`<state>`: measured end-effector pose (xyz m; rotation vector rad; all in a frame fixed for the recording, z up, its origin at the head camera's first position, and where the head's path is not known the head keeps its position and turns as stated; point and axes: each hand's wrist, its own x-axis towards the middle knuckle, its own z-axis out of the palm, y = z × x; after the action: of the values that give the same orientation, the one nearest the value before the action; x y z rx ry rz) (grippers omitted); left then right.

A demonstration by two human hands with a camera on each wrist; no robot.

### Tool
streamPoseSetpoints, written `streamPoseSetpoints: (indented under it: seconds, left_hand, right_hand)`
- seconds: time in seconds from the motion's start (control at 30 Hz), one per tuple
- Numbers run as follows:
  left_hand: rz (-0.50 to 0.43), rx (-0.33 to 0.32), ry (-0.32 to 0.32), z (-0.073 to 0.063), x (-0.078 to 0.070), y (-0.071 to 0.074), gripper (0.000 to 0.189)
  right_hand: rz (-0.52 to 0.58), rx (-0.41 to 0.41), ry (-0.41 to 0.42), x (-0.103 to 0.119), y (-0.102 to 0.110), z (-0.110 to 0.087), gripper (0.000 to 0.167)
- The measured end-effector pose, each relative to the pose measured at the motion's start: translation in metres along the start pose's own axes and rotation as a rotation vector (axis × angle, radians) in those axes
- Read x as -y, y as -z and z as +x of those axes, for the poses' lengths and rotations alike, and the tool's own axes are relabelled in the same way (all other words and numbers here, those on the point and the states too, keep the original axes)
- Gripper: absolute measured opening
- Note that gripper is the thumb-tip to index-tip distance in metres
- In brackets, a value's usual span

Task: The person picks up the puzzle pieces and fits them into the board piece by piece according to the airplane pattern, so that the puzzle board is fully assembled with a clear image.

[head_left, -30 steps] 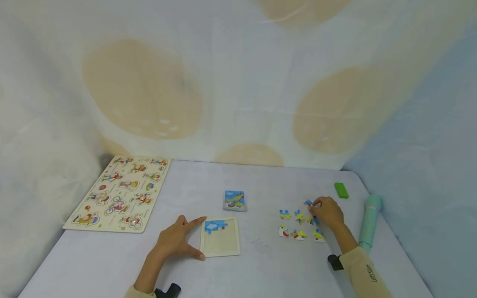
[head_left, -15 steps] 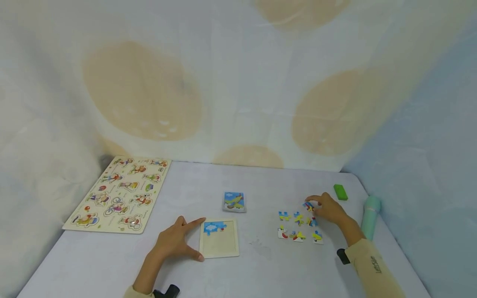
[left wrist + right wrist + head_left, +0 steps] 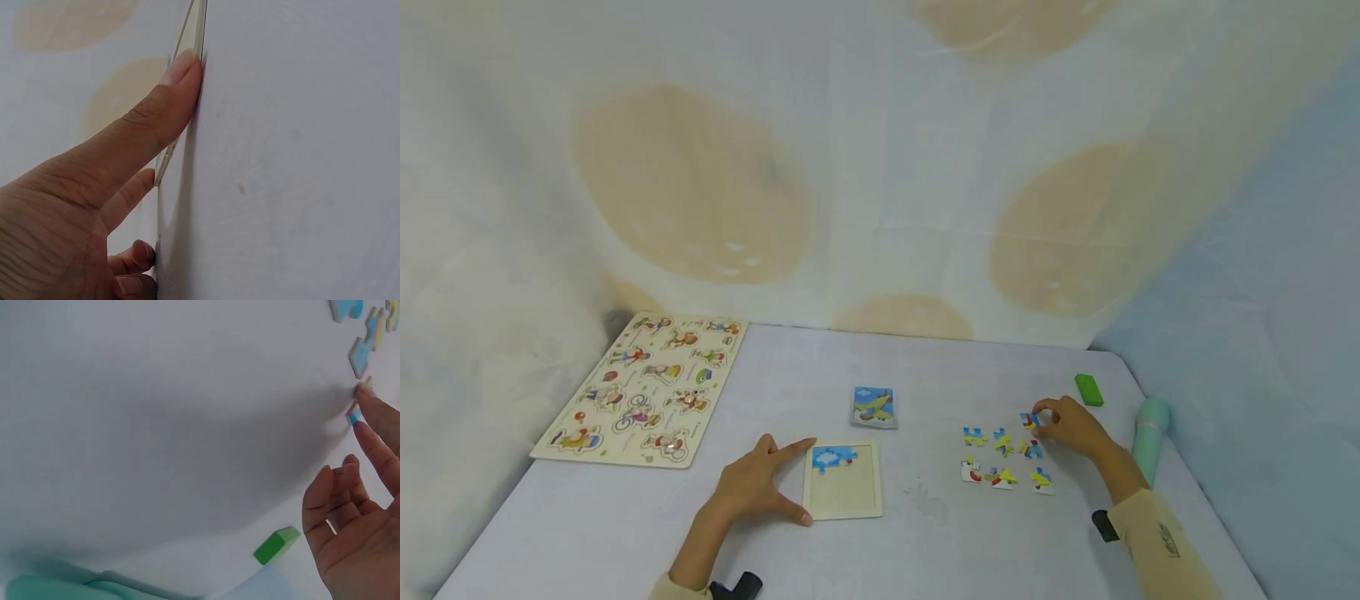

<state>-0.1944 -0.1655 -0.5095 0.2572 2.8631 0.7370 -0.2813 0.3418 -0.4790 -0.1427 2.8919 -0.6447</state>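
R hand (image 3: 1072,427) pinches 1 puzzle pc (image 3: 1027,421) btwn thumb & index, at far R corner of 6 loose pcs (image 3: 1003,442) on tabletop (image 3: 925,542); can't tell if it's lifted. L hand (image 3: 754,483) grips nothing: thumb & index spread wide, tips touching L edge of wooden tray (image 3: 842,498). 2 blue pcs (image 3: 829,457) sit in tray's upper L part. Airplane-pic square (image 3: 874,406) lies just beyond; green block (image 3: 1089,390) near R hand.

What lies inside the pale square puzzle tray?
Blue puzzle pieces lie in the far left part of the tray; elsewhere it looks bare. What lies beneath those pieces is covered.
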Motion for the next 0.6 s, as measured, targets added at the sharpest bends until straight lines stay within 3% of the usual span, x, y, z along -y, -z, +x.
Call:
streamPoseSetpoints:
  seconds: [0.33,0.6]
  left_hand:
    - [0.009,-0.004,-0.022,-0.002,-0.001,0.0,0.11]
    - [0.006,-0.011,-0.025,-0.002,0.0,0.0,0.109]
  right_hand:
    - [-0.044,-0.081,-0.028,-0.001,-0.008,-0.01,0.039]
    - [-0.128,-0.19,0.058,0.001,-0.009,-0.015,0.038]
